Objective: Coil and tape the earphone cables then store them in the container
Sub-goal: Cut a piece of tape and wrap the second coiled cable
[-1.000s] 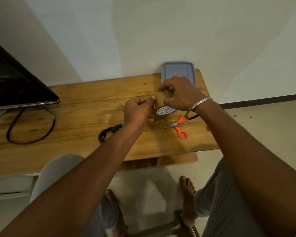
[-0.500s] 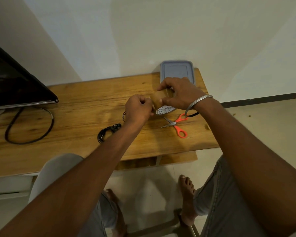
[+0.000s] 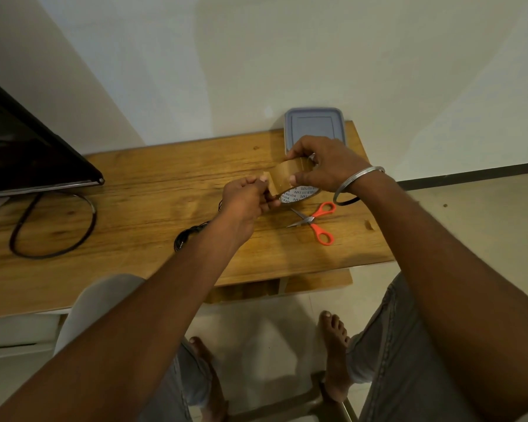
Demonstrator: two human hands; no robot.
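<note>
My right hand (image 3: 326,166) grips a brown tape roll (image 3: 287,178) above the wooden table (image 3: 153,190). My left hand (image 3: 247,199) pinches the roll's loose end (image 3: 265,176) at its left side. A coiled black earphone cable (image 3: 186,236) lies on the table beside my left forearm. Another black cable (image 3: 346,202) shows partly under my right wrist. The grey lidded container (image 3: 314,123) stands at the table's back edge, behind my right hand.
Orange-handled scissors (image 3: 317,222) lie on the table below my right hand. A dark monitor (image 3: 28,153) stands at the left with a looped black cord (image 3: 52,226) in front of it. My knees and bare feet are below the table's front edge.
My left hand has peeled a short strip of tape off the roll toward the left. The right hand holds the roll in nearly the same place.
</note>
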